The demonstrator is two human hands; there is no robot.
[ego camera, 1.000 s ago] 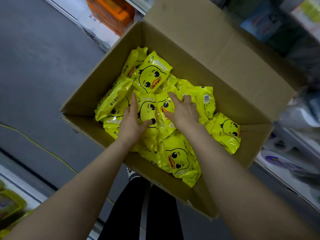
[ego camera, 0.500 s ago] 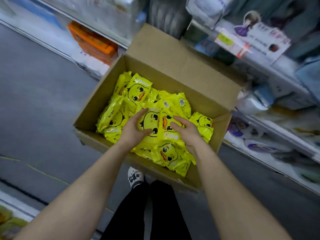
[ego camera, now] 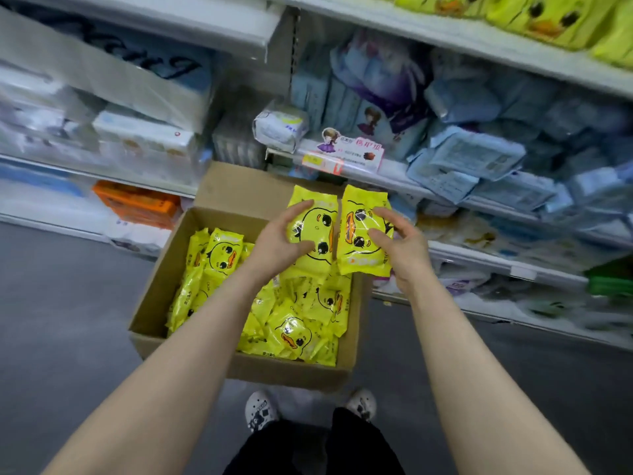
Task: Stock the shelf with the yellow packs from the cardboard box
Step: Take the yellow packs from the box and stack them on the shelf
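Observation:
An open cardboard box (ego camera: 161,303) stands on the floor, holding several yellow packs (ego camera: 291,330) printed with a duck face. My left hand (ego camera: 277,241) grips one yellow pack (ego camera: 317,221) lifted above the box. My right hand (ego camera: 399,245) grips a second yellow pack (ego camera: 361,234) right beside the first. More yellow duck packs (ego camera: 534,18) lie in a row on the top shelf at the upper right.
White shelves (ego camera: 394,169) behind the box carry blue and white packets (ego camera: 479,156). An orange box (ego camera: 137,204) sits on the low shelf at left. Grey floor (ego camera: 61,320) spreads to the left. My shoes (ego camera: 260,409) stand just before the box.
Both hands have closed on a pack each and lifted them out of the box. The view has tilted up, bringing the shelves into sight.

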